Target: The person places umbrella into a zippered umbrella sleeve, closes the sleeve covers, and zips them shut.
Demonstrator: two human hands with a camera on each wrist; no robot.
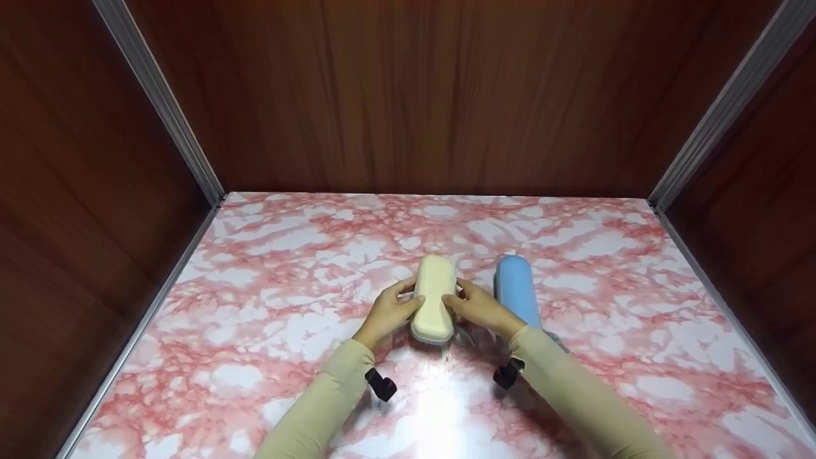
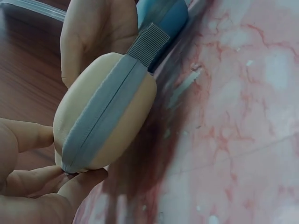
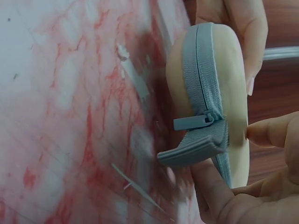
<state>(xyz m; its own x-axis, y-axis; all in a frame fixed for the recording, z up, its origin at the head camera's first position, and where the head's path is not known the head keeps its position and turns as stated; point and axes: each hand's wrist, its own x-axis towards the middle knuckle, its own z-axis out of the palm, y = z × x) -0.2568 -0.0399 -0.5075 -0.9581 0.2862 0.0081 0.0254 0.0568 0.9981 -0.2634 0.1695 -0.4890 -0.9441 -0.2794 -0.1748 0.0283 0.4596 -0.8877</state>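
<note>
A pale yellow zippered glasses case (image 1: 436, 296) is held between both hands, slightly above the table. My left hand (image 1: 387, 312) grips its left side, thumb on top and fingers beneath the edge. On the opposite side my right hand (image 1: 481, 309) pinches it the same way. In the right wrist view the grey zipper pull (image 3: 194, 122) and a ribbed fabric loop (image 3: 191, 151) stick out from the case's side; the zipper looks closed there. A blue case (image 1: 517, 290) of similar shape lies right of the yellow one, partly hidden behind my right wrist.
The table (image 1: 268, 306) has a red and white marbled top. Dark wood-grain panels (image 1: 408, 95) with metal corner rails (image 1: 169, 102) enclose its back and sides. Bright glare (image 1: 440, 408) falls on the near middle.
</note>
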